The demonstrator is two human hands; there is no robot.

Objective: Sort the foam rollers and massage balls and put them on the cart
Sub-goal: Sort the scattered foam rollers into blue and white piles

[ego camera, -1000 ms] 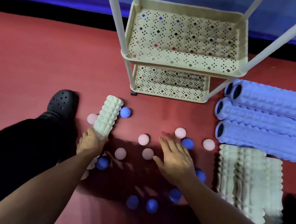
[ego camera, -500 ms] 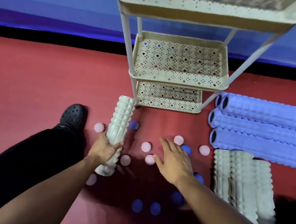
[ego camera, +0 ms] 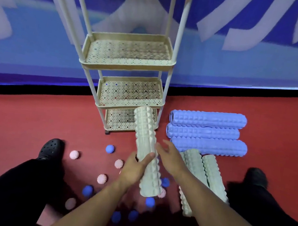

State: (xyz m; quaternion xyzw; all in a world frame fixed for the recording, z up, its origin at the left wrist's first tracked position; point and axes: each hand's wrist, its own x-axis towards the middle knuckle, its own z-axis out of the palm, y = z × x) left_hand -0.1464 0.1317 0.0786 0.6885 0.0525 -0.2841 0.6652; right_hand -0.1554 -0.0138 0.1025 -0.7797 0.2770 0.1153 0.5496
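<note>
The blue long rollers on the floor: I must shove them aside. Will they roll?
Probably. The blue long rollers are round cylinders lying sideways on smooth red floor, so they should roll, though their knobbly surfaces may slow them. Foam looks light.

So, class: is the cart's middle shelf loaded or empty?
Empty. The perforated floor of the cart's middle shelf shows bare; the left hand holds the cream foam roller in front of the cart.

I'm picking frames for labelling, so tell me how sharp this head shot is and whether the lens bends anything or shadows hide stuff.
Head view: the wall pattern smears with motion blur; the held roller and both hands, left and right, are slightly soft. The wide lens splays the cart's posts. Shadow near the bottom edge dims the blue balls.
</note>
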